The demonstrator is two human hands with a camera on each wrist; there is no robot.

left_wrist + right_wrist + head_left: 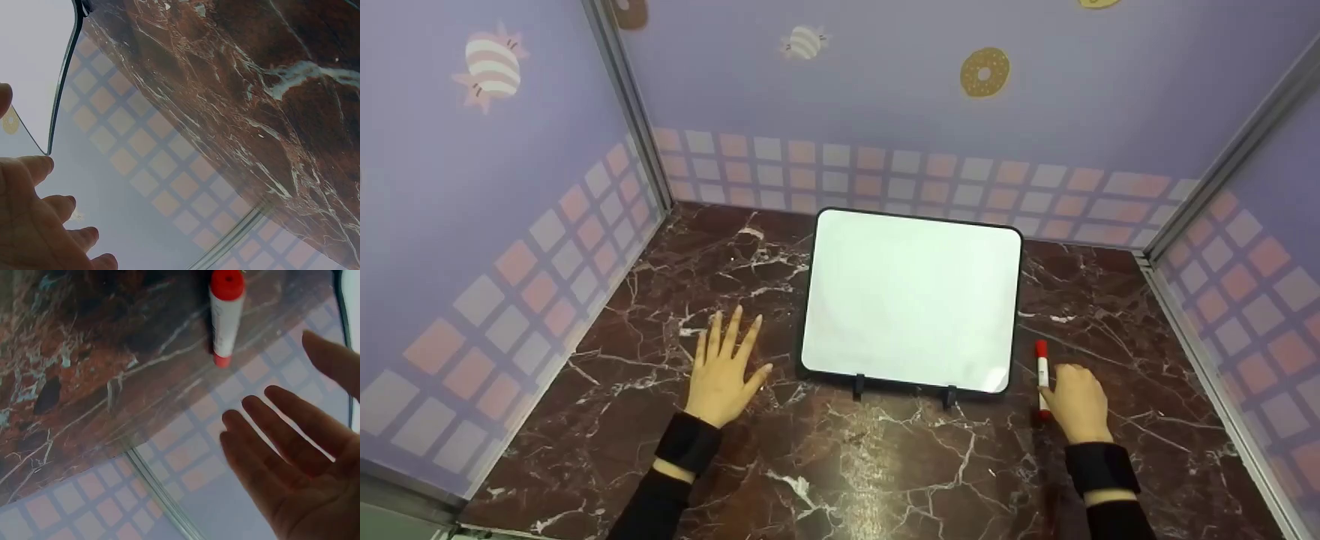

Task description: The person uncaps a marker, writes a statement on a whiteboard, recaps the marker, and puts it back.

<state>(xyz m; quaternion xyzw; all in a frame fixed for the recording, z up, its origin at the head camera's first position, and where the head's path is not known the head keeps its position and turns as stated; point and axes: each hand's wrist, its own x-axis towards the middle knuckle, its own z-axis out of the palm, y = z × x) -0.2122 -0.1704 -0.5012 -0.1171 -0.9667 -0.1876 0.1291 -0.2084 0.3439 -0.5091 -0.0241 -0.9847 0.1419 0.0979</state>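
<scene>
A blank whiteboard [911,300] with a black frame stands on two small black feet, near the middle of the table in the head view. To its left my left hand [722,386] is spread over the table, fingers straight and holding nothing. Right of the board is a red-and-white marker [1042,371], capped in red. My right hand [1078,405] is just beside the marker, its thumb overlapping it in the head view. In the right wrist view the marker [226,320] appears apart from the loosely bent fingers of that hand [292,467].
The dark red marbled table [870,480] carries the board and marker. Purple walls [885,97] with pink and white squares enclose it at the back, left and right. Metal strips [634,105] run along the corners.
</scene>
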